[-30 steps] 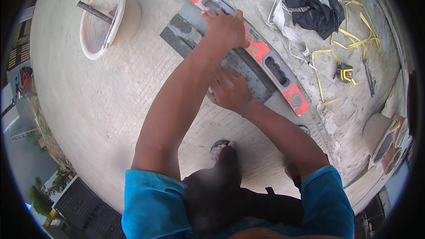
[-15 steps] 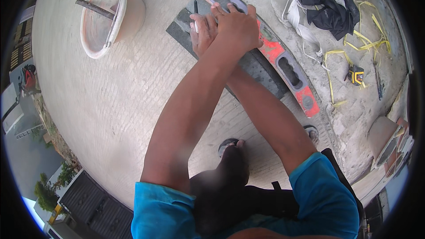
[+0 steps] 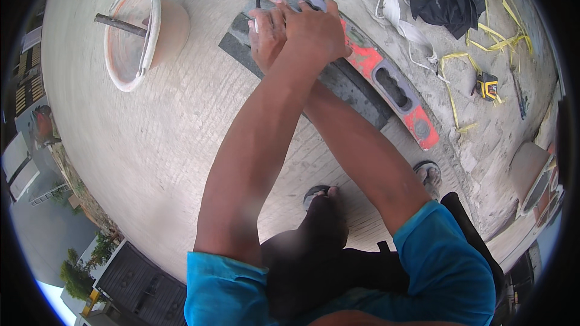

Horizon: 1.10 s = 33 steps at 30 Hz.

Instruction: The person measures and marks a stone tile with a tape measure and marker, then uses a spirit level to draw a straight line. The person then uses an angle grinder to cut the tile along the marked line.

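Note:
My left arm crosses over my right. My left hand [image 3: 315, 31] presses on a long red and grey spirit level [image 3: 365, 59], its fingers bent over the level's edge near one of the grip slots. Beneath and beside the level lie dark grey tiles [image 3: 356, 89], which look stacked, on the ground. To the left of it, my right hand [image 3: 266, 39] is closed on a slim pen [image 3: 258, 2] with a dark end pointing away from me and a white part between the fingers. The pen's writing end cannot be made out.
A whitish bucket [image 3: 172, 24] with a stick across it stands at the far left. To the right lie a black bag with pale straps [image 3: 444, 3], yellow plastic strips [image 3: 448, 90] and a yellow and black tape measure [image 3: 486, 86]. More containers [image 3: 531, 172] stand at the right edge.
The whole view has shifted slightly. Both hands keep nearly the same places on the level and tiles, while the fingers of my right hand cover a little more of the pen.

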Available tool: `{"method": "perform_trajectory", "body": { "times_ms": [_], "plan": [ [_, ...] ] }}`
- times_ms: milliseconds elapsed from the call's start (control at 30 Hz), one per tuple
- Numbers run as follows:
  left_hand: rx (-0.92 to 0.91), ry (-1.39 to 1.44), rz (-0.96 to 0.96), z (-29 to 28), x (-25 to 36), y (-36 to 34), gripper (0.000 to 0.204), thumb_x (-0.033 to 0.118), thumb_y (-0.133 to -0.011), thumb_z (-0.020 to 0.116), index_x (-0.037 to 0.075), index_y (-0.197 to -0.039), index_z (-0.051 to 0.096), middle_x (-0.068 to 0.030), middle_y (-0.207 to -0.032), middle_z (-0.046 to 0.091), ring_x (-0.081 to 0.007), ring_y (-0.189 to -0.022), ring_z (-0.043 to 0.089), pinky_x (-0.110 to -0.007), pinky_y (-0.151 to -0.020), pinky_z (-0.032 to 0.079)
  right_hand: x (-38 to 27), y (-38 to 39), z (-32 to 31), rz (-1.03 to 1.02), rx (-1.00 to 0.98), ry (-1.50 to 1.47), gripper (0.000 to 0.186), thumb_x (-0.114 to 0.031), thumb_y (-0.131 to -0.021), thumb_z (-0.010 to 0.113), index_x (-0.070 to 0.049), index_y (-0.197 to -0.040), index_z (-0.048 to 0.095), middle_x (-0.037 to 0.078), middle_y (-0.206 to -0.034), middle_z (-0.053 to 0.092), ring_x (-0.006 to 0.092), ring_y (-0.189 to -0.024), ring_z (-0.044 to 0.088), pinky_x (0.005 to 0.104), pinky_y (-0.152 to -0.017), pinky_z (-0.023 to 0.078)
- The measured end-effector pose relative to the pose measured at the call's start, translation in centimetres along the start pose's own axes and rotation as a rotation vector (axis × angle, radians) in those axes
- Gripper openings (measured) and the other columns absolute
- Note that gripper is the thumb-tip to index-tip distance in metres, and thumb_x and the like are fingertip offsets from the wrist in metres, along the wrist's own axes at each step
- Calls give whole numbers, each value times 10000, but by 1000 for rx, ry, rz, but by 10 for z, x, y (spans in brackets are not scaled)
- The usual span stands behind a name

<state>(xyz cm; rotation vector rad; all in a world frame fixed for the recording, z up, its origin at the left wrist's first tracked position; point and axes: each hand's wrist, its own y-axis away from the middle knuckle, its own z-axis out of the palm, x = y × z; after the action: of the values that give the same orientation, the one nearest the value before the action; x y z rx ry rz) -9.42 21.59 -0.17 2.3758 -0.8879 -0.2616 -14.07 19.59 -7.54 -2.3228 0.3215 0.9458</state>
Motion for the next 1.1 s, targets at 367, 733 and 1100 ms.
{"method": "perform_trajectory", "body": {
  "times_ms": [367, 733, 1100],
  "plan": [
    [89, -75, 13, 6, -2, -2, 867, 599, -758, 745, -10, -1317, 483, -221, -1130, 718, -373, -1221, 606, -657, -1157, 231, -9, 16, 2, 174, 70, -242, 227, -144, -944, 633, -53, -1148, 592, 129, -970, 615, 278, -936, 587, 438, -857, 455],
    [-52, 29, -22, -9, 4, -9, 884, 556, -724, 785, 28, -1361, 474, -204, -1208, 694, -382, -1253, 589, -670, -1151, 274, -13, 10, -18, 80, 49, -192, 259, -111, -921, 667, -72, -1168, 599, 80, -953, 646, 241, -895, 630, 403, -793, 494],
    [-16, 33, -39, -5, -1, -5, 828, 534, -723, 789, 76, -1354, 509, -217, -1205, 685, -403, -1239, 592, -683, -1098, 349, 15, 86, -253, -527, -519, -514, 273, -249, -799, 828, -104, -932, 638, 48, -879, 585, 199, -755, 644, 354, -638, 526]
  ]
}}
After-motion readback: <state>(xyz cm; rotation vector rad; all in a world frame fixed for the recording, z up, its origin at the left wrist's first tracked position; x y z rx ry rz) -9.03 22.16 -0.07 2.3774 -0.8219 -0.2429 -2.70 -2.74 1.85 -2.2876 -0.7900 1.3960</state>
